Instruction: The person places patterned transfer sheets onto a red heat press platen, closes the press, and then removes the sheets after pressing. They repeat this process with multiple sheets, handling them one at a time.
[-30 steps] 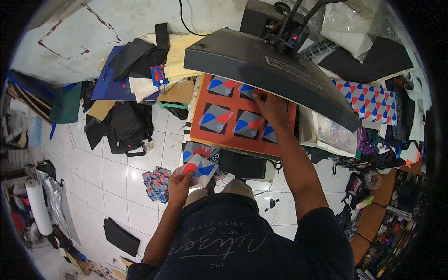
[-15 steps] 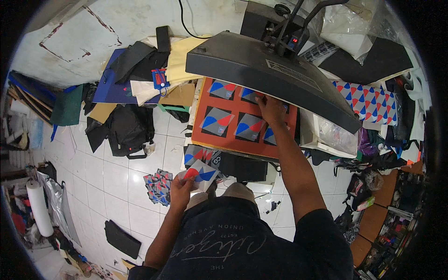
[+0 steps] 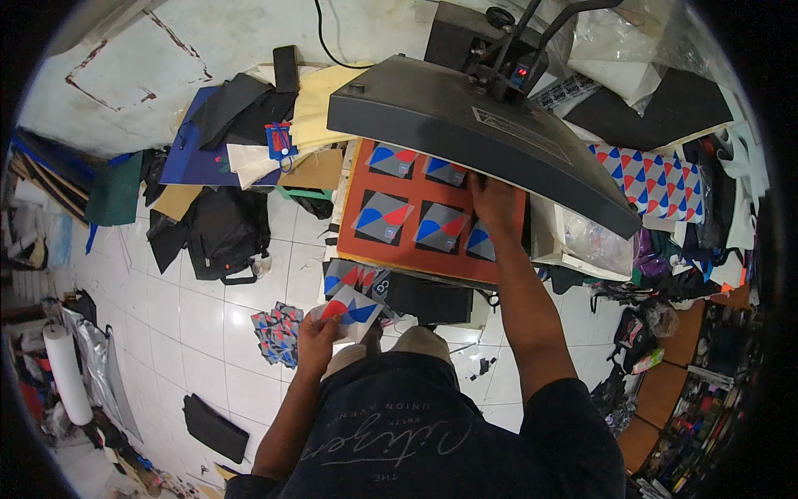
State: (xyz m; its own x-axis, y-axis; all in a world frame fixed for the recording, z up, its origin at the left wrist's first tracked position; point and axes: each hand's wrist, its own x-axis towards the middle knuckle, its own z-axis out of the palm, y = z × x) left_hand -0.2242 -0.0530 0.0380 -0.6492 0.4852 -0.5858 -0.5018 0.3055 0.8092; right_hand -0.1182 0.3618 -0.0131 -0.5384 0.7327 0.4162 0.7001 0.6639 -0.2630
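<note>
My left hand (image 3: 316, 343) pinches a white paper sheet (image 3: 359, 314) printed with red and blue shapes, low in front of my body. My right hand (image 3: 496, 206) reaches under the raised upper plate (image 3: 465, 137) of a heat press, over its orange pad (image 3: 399, 259). Its fingertips are partly hidden in the plate's shadow, so their grip is unclear. Grey, red and blue printed squares lie on the pad in two rows, including one at the front left (image 3: 383, 220) and one at the front middle (image 3: 440, 226). My right forearm partly covers another square (image 3: 480, 241).
A pile of printed pieces (image 3: 278, 334) lies on the tiled floor, left of my legs. More printed pieces (image 3: 345, 274) rest below the press's front edge. A black backpack (image 3: 229, 233) sits at left; a patterned sheet (image 3: 648, 183) lies right of the press.
My right hand has moved rightward on the pad, from the middle square of the far row toward the right one. My left hand still holds the paper sheet. The view has shifted slightly.
</note>
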